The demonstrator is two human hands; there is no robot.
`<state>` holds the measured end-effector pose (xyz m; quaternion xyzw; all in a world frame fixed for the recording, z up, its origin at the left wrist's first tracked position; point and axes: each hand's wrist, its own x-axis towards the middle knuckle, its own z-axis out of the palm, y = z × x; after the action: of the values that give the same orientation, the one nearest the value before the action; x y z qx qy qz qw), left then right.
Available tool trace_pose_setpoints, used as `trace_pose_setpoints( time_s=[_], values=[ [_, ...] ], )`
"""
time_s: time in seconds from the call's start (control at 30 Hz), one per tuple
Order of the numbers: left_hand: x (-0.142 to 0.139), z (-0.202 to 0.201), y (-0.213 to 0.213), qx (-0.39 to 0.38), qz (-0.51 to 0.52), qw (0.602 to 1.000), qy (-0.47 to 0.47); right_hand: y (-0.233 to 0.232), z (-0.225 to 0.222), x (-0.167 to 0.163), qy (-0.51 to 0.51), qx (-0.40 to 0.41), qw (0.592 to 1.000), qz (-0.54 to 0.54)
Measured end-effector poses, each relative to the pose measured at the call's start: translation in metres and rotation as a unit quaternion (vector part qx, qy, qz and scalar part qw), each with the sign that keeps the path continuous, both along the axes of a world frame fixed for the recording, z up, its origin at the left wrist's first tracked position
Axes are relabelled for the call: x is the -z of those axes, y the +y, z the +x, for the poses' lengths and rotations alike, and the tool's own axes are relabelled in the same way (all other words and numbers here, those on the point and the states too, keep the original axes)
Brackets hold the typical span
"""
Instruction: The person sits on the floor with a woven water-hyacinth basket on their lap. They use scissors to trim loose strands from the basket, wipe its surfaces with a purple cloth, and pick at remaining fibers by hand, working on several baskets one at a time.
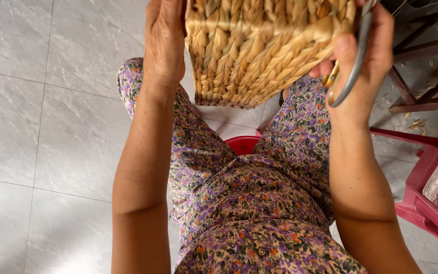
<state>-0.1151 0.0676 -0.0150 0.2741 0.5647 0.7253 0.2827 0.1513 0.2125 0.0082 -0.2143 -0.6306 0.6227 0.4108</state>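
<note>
From the head camera we look straight down at our own lap. The woven basket (264, 48), plaited from pale straw-coloured strands, is held up between our knees, above the floral purple clothing (259, 203) and the rim of a red stool (243, 144) that shows below it. Only its lower part is in frame; the top runs out of view.

Our left hand (164, 45) lies flat against the basket's left wall, fingers reaching up and around the edge — pressed on it and steadying it rather than pinching it. Our right hand (363, 66) is closed against the basket's right side and at the same time grips a pair of scissors (350, 71), the grey metal handle loop hanging below the palm. The blades point up out of frame, so we cannot tell whether they are open or shut.

To handle this well, we judge that the left hand should keep firm, even pressure so the basket does not twist while the right works. With scissors tucked in the same hand that braces the weave, the tips are best kept turned away from the plaits and from the other hand's fingers.

To the right stand a red plastic chair (422, 203) and a dark wooden frame (422, 96), with bits of straw (417, 123) scattered on the grey tiled floor (51, 127) beneath.
</note>
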Motion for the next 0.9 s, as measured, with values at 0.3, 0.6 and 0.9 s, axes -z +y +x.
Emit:
trace_pose_setpoints(
  time_s=[0.3, 0.6, 0.9],
  values=[
    [0.073, 0.026, -0.027, -0.055, -0.062, 0.995, -0.055, 0.034, -0.017, -0.004, 0.006, -0.052, 0.999, 0.003],
    [0.109, 0.040, -0.015, 0.037, 0.031, 0.998, -0.048, 0.101, -0.020, 0.015, 0.009, -0.037, 0.999, -0.004],
    [0.092, 0.038, 0.019, -0.020, 0.084, 0.994, -0.071, 0.091, -0.009, 0.073, 0.004, 0.030, 0.997, -0.078]
  ],
)
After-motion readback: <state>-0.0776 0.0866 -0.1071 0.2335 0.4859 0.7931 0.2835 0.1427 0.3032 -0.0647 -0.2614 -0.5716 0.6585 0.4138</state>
